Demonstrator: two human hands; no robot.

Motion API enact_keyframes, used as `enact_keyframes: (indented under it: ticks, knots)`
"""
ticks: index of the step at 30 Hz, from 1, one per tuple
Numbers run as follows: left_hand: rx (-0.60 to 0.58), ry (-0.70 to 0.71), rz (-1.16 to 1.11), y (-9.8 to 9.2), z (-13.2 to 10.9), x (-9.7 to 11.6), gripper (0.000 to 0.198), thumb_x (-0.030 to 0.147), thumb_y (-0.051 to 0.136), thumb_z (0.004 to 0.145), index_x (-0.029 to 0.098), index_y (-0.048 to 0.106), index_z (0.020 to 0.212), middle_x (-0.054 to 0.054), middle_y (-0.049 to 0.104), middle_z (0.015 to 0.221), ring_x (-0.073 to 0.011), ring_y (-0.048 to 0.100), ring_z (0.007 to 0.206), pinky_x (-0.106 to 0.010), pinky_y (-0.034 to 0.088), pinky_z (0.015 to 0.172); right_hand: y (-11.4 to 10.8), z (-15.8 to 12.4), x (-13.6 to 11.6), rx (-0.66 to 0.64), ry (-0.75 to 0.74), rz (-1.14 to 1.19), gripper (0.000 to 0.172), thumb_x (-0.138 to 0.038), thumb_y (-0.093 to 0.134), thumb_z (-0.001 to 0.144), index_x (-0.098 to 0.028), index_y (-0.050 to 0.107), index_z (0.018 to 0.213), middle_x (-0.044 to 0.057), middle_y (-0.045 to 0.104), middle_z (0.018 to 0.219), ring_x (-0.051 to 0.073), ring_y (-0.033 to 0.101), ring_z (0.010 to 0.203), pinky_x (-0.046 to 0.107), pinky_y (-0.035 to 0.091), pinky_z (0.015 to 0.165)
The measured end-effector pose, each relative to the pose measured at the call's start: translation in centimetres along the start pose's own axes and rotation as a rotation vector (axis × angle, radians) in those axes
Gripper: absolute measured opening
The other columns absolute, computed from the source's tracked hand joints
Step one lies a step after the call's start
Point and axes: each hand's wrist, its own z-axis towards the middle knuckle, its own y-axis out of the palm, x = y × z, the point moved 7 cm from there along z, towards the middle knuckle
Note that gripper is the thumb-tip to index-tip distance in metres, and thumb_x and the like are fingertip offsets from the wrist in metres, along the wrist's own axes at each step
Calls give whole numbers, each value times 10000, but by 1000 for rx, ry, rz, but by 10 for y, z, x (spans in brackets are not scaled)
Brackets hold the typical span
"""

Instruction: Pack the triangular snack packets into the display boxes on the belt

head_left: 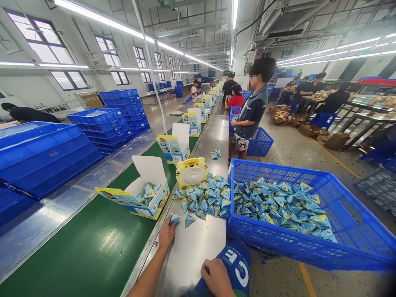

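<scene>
With our left hand (167, 234), we are holding a small blue packet (175, 218) in a narrow grip over the steel desk (198, 243), just beside the loose packet pile (203, 199). Our right hand (217, 275) is resting on blue lettered fabric (239, 262); its grip we cannot tell.

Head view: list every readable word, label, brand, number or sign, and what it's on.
"CE": large white letters on the blue cloth under the right hand.
"VOGUE", probably: small print on the same cloth, partly blurred.
Boxes: printed, too small and blurred to read.
Packets: printed, too small to read.
</scene>
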Motion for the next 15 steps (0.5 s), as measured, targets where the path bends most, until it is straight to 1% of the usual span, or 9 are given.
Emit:
enact_keyframes:
  ticks: [2,5,7,8,10,12,13,14,15]
  knots:
    - [-47,-9,13,2,-5,-5,547,424,502,961,147,647,1410,-150,737,1364,-278,719,1145,-414,555,1060,1,0,0,-3,-4,-7,304,-273,448,934,-200,742,915,93,776,958,257,654,998,429,423,1033]
    - [-87,-91,95,2,-9,-11,518,346,490,981,163,612,1449,-149,729,1369,-266,709,1161,-397,537,1074,3,0,2,1,-17,0,302,-266,444,939,-201,738,909,81,775,945,239,654,971,428,415,1047]
    - [-149,-116,213,4,-11,-7,568,269,530,952,136,554,1504,-177,708,1377,-279,689,1202,-394,518,1089,3,0,4,10,-18,5,299,-273,446,940,-204,735,905,77,772,937,239,652,972,425,415,1046]
    - [-164,-107,285,4,-12,-1,607,241,558,927,119,532,1521,-195,689,1389,-298,670,1238,-406,509,1101,4,0,5,12,-17,7,297,-276,448,939,-205,734,905,76,771,936,239,650,972,424,416,1044]
    - [-116,-30,406,0,-13,21,635,221,572,910,118,520,1535,-220,618,1469,-350,596,1347,-461,480,1143,3,0,5,17,-14,9,293,-276,453,935,-205,735,905,78,771,944,243,648,980,425,418,1041]
    - [-57,110,442,0,-15,54,562,233,513,953,162,562,1508,-199,548,1549,-371,507,1442,-506,427,1203,2,0,3,20,-17,9,292,-273,455,932,-204,737,905,81,771,947,242,648,980,426,418,1042]
    - [-73,177,423,5,-15,71,533,229,474,974,188,575,1496,-179,527,1571,-355,484,1466,-497,412,1221,2,0,2,20,-19,7,290,-273,456,930,-204,737,904,83,771,946,242,649,979,425,419,1040]
    - [-119,218,392,12,-15,86,528,219,446,986,206,569,1499,-164,512,1585,-331,486,1469,-471,415,1222,2,1,1,16,-21,5,288,-272,458,928,-203,736,900,84,772,942,241,651,976,424,420,1036]
    - [-188,220,365,21,-15,97,546,206,440,985,212,538,1522,-162,494,1599,-306,511,1450,-434,437,1199,2,1,1,11,-23,2,288,-270,457,927,-202,735,897,85,773,938,241,653,973,424,421,1032]
